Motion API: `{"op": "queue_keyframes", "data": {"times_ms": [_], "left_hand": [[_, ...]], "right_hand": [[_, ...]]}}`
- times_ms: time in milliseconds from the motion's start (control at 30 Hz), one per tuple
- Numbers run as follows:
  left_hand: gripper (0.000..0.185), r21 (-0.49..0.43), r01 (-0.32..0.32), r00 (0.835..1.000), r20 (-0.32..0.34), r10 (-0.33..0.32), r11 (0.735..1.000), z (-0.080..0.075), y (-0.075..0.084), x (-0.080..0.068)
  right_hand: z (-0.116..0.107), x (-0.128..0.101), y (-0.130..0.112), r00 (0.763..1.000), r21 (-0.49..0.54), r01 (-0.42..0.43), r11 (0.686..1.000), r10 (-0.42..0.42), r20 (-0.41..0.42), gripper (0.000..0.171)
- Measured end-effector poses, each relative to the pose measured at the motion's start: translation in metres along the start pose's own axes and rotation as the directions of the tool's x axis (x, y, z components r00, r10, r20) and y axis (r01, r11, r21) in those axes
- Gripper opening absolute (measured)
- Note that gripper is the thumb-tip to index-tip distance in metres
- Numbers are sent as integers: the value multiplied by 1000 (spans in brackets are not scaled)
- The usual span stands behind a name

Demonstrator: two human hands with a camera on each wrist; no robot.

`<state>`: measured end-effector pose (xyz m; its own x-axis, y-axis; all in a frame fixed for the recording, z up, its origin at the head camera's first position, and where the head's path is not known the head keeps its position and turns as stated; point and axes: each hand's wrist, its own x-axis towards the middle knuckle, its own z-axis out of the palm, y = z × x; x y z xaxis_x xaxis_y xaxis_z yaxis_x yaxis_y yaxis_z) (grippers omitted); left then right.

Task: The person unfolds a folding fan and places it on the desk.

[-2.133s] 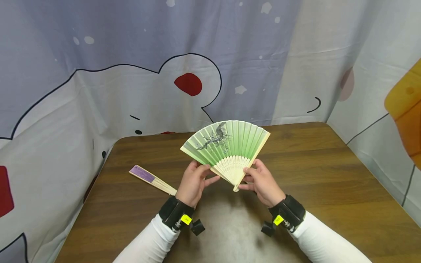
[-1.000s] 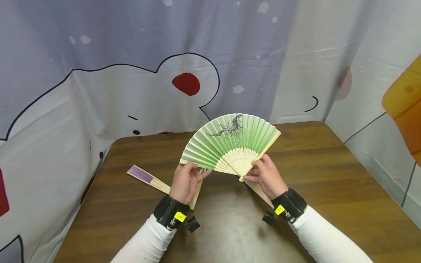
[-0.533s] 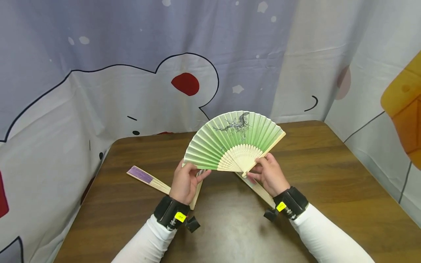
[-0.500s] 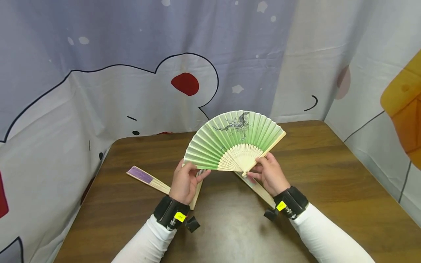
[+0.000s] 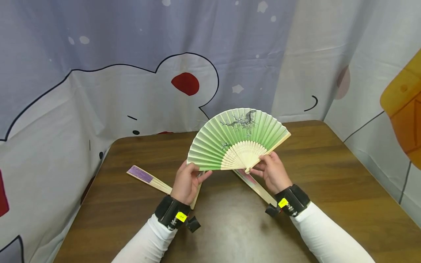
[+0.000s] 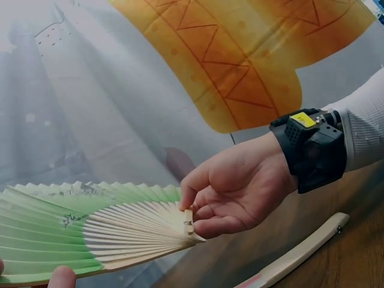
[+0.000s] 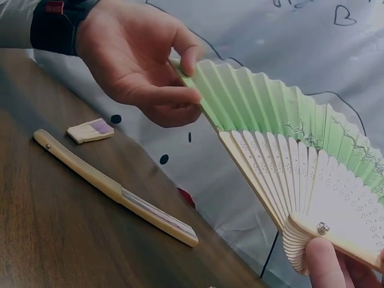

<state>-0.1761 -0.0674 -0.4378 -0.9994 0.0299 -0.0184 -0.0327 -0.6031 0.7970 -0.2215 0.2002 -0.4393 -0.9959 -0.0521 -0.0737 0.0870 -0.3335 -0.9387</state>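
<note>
A green paper fan (image 5: 238, 138) with a dark branch drawing and pale wooden ribs is spread wide above the table. My left hand (image 5: 196, 171) pinches its left outer rib between thumb and fingers; the right wrist view shows that left hand (image 7: 157, 90) on the fan's (image 7: 282, 156) edge. My right hand (image 5: 258, 166) grips the fan at its pivot and right guard stick. In the left wrist view the right hand (image 6: 193, 219) pinches the rivet end of the fan (image 6: 90, 231).
Three folded fans lie on the brown wooden table (image 5: 329, 175): a purple-tipped fan (image 5: 148, 179) at the left, one fan (image 5: 197, 191) under my left hand, another fan (image 5: 254, 185) under my right hand. Printed curtains (image 5: 98, 73) enclose the table's back and sides.
The green fan has spread wider and risen, shifting right. My hands have moved apart, right hand up and right. The two folded fans beneath them have come into view.
</note>
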Motion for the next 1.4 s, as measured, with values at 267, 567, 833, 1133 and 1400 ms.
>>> {"op": "queue_keyframes", "data": {"times_ms": [267,567,833,1133,1400], "left_hand": [[53,26,27,1000,2,-27,999,3,-7,2],[46,129,75,997,9,-77,989,5,-13,4],[23,305,58,998,7,-63,950,3,-19,13],[21,543,-48,997,70,11,839,11,-26,23],[35,776,-198,980,162,115,599,33,-38,42]], "right_hand": [[-7,3,-2,999,30,-5,1000,6,-48,18],[-18,12,-3,996,50,-3,999,7,-86,15],[-33,21,-5,990,66,-8,998,17,-139,10],[-59,21,-11,979,109,3,994,19,-204,6],[-85,19,-19,961,134,32,991,6,-277,8]]}}
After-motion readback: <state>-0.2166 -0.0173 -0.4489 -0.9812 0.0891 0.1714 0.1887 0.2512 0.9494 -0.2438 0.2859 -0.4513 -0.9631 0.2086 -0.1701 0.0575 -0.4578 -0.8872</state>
